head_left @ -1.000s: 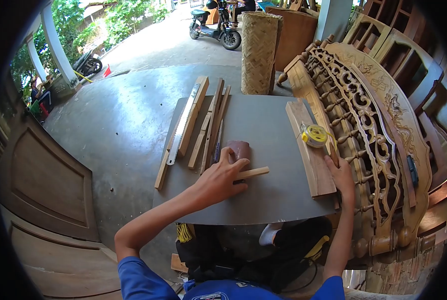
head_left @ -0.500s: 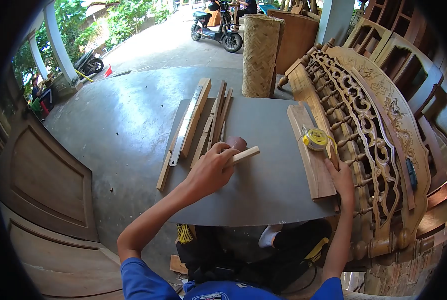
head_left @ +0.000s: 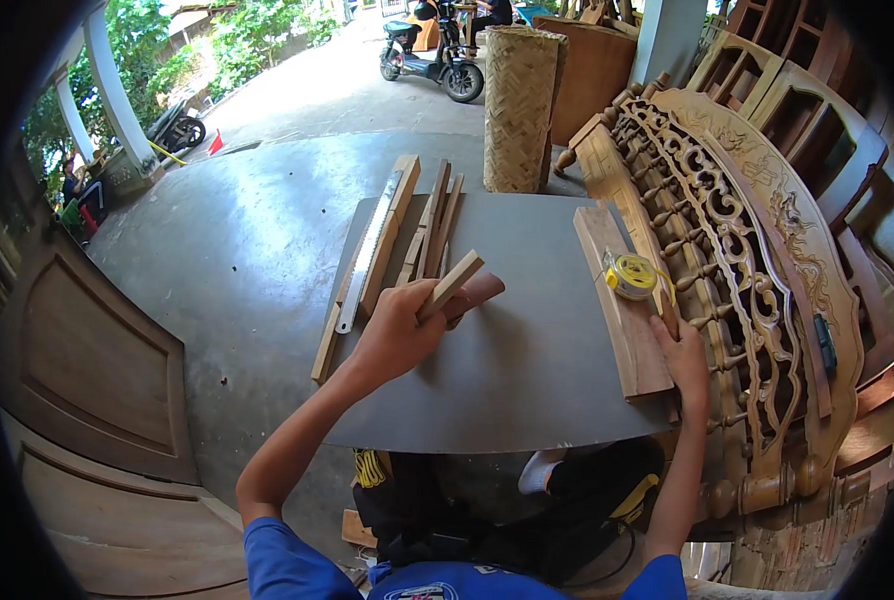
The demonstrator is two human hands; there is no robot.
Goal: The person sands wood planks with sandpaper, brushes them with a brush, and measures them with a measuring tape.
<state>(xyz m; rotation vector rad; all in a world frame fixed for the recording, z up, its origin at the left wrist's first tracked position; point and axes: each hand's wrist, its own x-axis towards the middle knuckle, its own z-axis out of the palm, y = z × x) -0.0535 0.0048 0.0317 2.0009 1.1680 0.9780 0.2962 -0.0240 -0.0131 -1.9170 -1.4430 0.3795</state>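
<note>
My left hand [head_left: 405,325] is raised over the grey table [head_left: 527,390], its fingers wrapped round a short light wood stick [head_left: 455,280] and a reddish-brown piece [head_left: 481,291] beside it. At the table's right side, my right hand [head_left: 681,355] is closed on something I cannot make out, by the edge of a thick wooden block [head_left: 627,345]. A yellow and clear tape measure [head_left: 631,276] rests on that block. Left of centre, a metal ruler [head_left: 372,250] lies along a wooden bar [head_left: 395,230], with several thin strips [head_left: 441,215] next to it.
A carved wooden headboard [head_left: 767,230] leans close on the right. Beyond the table stand a rolled woven mat [head_left: 520,110] and a parked scooter [head_left: 435,62]. Wooden panels [head_left: 107,350] are at the left. People sit in the far background.
My left hand has moved a little left. The light stick has turned to point more steeply away, and the reddish-brown piece now shows beside it. My right hand has stayed in place.
</note>
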